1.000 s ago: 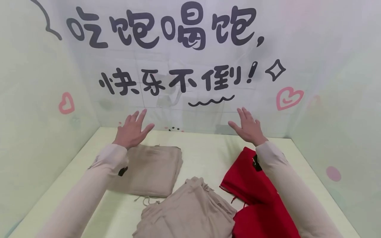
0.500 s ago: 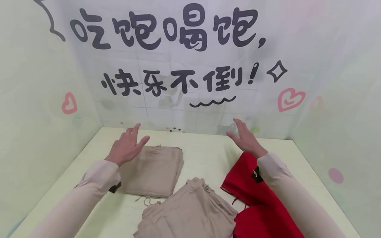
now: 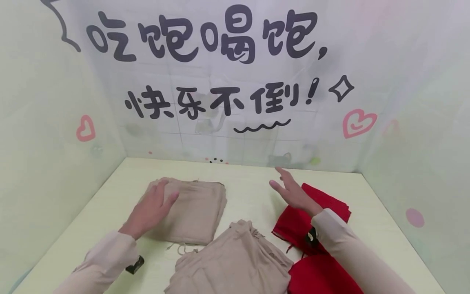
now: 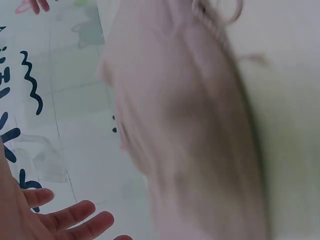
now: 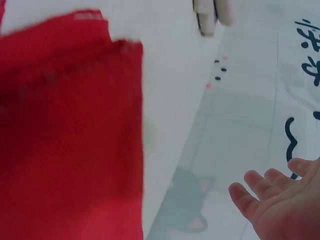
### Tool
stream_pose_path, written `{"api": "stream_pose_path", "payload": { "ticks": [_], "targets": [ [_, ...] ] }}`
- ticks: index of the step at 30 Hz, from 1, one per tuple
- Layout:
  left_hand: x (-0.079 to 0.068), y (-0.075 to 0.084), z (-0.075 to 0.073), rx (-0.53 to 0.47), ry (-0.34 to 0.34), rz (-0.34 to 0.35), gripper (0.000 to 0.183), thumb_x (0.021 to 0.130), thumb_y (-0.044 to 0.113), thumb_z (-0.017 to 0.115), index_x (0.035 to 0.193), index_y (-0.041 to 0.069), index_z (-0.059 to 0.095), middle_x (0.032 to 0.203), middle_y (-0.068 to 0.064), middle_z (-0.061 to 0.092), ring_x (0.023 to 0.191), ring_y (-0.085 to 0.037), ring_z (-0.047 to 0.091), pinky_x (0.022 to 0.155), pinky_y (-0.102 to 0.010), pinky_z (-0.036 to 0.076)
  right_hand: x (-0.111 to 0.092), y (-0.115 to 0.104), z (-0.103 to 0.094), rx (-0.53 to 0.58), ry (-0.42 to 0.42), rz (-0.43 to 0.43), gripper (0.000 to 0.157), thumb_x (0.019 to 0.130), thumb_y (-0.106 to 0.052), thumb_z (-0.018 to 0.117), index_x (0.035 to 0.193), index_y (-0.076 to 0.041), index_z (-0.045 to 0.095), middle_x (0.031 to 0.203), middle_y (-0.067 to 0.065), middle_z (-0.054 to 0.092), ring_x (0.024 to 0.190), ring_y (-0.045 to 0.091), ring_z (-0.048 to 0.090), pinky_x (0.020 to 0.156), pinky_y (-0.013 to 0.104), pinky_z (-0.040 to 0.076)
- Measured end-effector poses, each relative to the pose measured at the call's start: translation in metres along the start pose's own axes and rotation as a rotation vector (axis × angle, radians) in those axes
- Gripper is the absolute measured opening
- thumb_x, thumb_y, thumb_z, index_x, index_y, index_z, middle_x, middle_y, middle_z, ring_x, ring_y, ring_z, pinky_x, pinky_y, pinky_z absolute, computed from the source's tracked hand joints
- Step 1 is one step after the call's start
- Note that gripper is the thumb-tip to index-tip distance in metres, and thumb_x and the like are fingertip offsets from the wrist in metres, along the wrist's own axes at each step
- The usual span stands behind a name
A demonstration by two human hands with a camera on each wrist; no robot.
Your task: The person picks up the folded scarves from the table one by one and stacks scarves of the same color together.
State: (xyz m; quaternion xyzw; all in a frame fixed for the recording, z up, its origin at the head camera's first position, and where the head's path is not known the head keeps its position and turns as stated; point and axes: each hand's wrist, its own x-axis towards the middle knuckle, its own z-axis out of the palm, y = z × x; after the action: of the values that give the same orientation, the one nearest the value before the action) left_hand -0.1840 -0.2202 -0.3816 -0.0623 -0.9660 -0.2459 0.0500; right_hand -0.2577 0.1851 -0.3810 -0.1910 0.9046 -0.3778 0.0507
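My left hand [image 3: 148, 209], fingers extended and holding nothing, is over the left edge of a folded beige cloth item [image 3: 194, 212]. In the left wrist view that beige fabric [image 4: 190, 120] fills the middle, blurred, with a cord at its edge. My right hand [image 3: 293, 192] hovers with straight fingers by a folded red cloth item [image 3: 323, 196], also empty. The right wrist view shows the red fabric [image 5: 75, 140] apart from the fingers [image 5: 245, 200]. A second beige cloth bundle [image 3: 231, 261], with drawstring-like cords, lies at the front between both arms.
Another red cloth part [image 3: 319, 275] lies at the front right, partly under my right sleeve [image 3: 356, 249]. The pale tabletop [image 3: 249, 192] is enclosed by a printed back wall [image 3: 227, 143] and side walls [image 3: 411, 134].
Both hands have come down and back from near the back wall. The left now hovers lower over the folded beige cloth, the right lower beside the red one. The cloths have not moved.
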Motion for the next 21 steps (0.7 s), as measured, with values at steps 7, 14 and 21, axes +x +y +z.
{"api": "stream_pose_path", "payload": {
  "ticks": [7,14,21],
  "targets": [
    [-0.029,0.002,0.015,-0.054,-0.029,-0.047,0.068,0.107,0.046,0.036,0.144,-0.011,0.032,0.133,-0.04,0.049,0.117,-0.054,0.055,0.085,-0.063,0.05,-0.013,-0.001,0.023,0.065,-0.062,0.01,0.069,0.105,-0.037,0.043,0.157,-0.003,0.014,0.162,0.024,0.018,0.144,0.046,0.029,0.113,0.066,0.032],
    [-0.056,0.005,0.024,-0.06,-0.099,-0.133,0.068,0.106,0.048,0.036,0.143,-0.009,0.035,0.125,-0.034,0.056,0.105,-0.045,0.063,0.07,-0.05,0.054,-0.028,-0.002,0.042,0.096,-0.105,0.009,0.067,0.104,-0.037,0.046,0.155,-0.002,0.021,0.156,0.025,0.03,0.138,0.044,0.039,0.107,0.061,0.041],
    [-0.083,0.01,0.034,-0.106,-0.207,-0.266,0.078,0.103,0.057,0.036,0.138,-0.012,0.038,0.123,-0.034,0.058,0.095,-0.037,0.066,0.065,-0.045,0.051,-0.042,-0.002,0.057,0.096,-0.126,0.044,0.059,0.103,-0.035,0.049,0.147,0.002,0.035,0.145,0.023,0.043,0.124,0.035,0.049,0.098,0.051,0.048]
  ]
}}
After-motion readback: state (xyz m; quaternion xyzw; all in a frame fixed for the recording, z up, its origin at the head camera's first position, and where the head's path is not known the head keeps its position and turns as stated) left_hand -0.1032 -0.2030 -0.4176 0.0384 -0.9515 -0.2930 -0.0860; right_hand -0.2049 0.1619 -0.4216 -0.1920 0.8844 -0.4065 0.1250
